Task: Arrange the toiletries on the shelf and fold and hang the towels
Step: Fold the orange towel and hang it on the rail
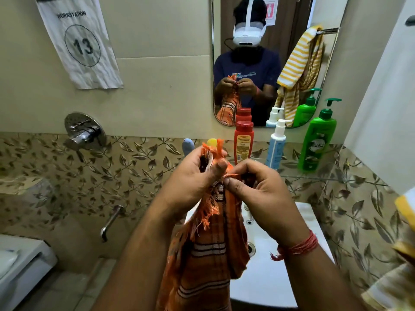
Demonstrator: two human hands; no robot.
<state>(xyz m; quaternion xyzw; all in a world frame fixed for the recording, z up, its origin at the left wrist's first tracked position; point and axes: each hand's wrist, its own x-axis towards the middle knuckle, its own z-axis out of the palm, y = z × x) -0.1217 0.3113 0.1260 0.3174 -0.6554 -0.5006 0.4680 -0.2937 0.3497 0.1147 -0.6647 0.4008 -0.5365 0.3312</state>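
Both forearms reach up from the bottom edge of the view, and between them hangs an orange towel (208, 250) with dark and pale stripes and a frayed fringe. The left hand (190, 178) grips the towel's top edge, its fingers (219, 166) curled round a bunch of cloth so that tufts of fringe stick up above the thumb. The right hand (262, 191) is just beside it, its fingers (233, 182) pinched together on a frayed corner of the same edge; a red thread band (301, 245) circles that wrist. The towel drops from the two hands down over the front edge of a white washbasin (269, 274), hiding part of the bowl.

Behind the hands a glass shelf (314, 177) runs along the wall under a mirror (247, 63). On it stand, from left to right, a red bottle (243, 142) near the shelf's left end, a white and blue pump bottle (276, 147) at the middle, and a green pump bottle (318, 142) towards the right end, all upright and apart from one another. A blue object (187, 147) and a yellow one (211, 142) peep out behind the left hand; what they are cannot be told.

A yellow striped towel (294, 63) shows in the mirror, draped on a rail. Left of the mirror a paper sign (78, 41) numbered 13 hangs on the wall, with a chrome shower valve (84, 131) and a spout (110, 221) below.
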